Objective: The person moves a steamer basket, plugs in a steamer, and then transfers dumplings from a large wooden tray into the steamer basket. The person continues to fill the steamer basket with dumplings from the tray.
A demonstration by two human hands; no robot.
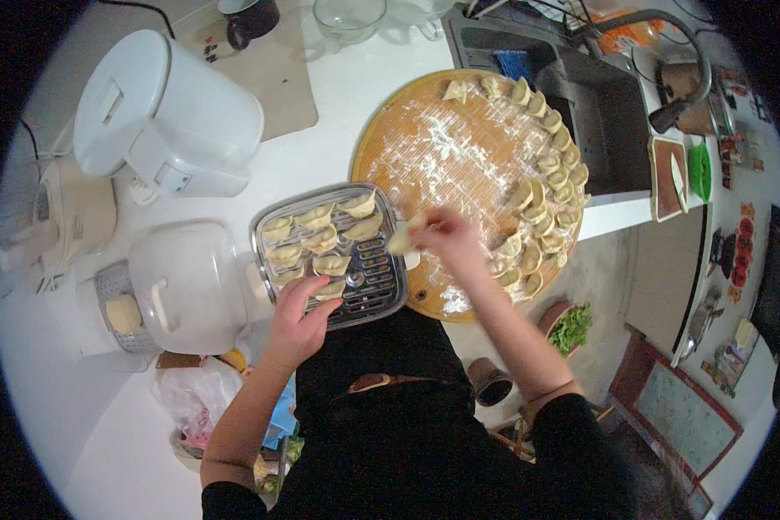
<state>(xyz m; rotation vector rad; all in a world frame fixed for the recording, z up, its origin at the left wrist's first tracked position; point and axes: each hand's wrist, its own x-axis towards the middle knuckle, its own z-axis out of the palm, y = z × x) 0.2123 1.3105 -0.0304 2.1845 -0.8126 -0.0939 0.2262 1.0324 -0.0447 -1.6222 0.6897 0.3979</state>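
Several folded dumplings [320,238] lie in loose rows in a slotted metal steamer tray [400,286] with a rim. My left hand [302,315] has its thumb and fingers around a dumpling [331,290] at the tray's near side. Over the tray's right edge, my right hand [443,235] pinches another dumpling [401,239], slightly blurred. The tray overlaps the left edge of a round, flour-dusted wooden board [422,175]. Along the board's right side lie many more dumplings [552,162], close together in a curved band.
A clear domed lid [188,286] lies left of the tray. Behind it stands a large white lidded container [188,123]. A glass bowl [350,19] is at the back. Right of the board are a dark sink [604,123] with a faucet [702,65] and a tray with a knife [678,182].
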